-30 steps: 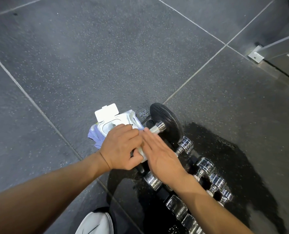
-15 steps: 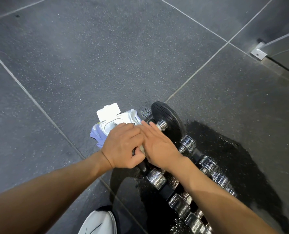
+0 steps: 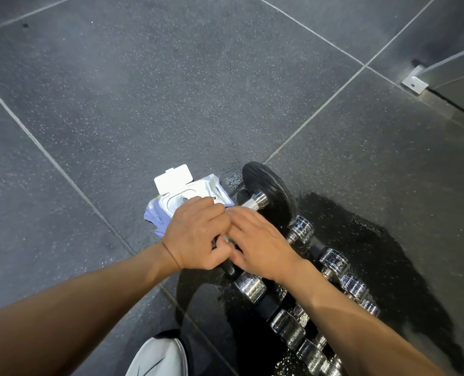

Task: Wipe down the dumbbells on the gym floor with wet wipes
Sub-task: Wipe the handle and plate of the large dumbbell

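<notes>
Head view, looking down. Gym floor: dark speckled tiles divided by pale seams. A wet patch, darker than the surrounding tile, spreads across the lower right.

On the patch lie the chrome dumbbells, set side by side in a close row that runs from just below the hands to the bottom edge. Their heads are beaded with droplets.

At the far end of the row stands the plate dumbbell, its black disc on edge. Its knurled steel handle points toward the hands.

Both forearms enter from the bottom edge, and the hands meet over this handle, touching each other.

Left hand: clenched, with fingers and thumb curled round the handle. A sliver of pale wet wipe shows at the thumb.

Right hand: fingers lie nearly straight over the handle, their tips against the left hand's knuckles. No grasp is visible.

Wet wipes pack: flat on the floor just left of the black disc and partly under the left hand. Its white lid is flipped open.

White shoe: toe visible at the bottom edge, near the left forearm.

Metal bracket: fixed to the floor at upper right, well apart from the dumbbells.
</notes>
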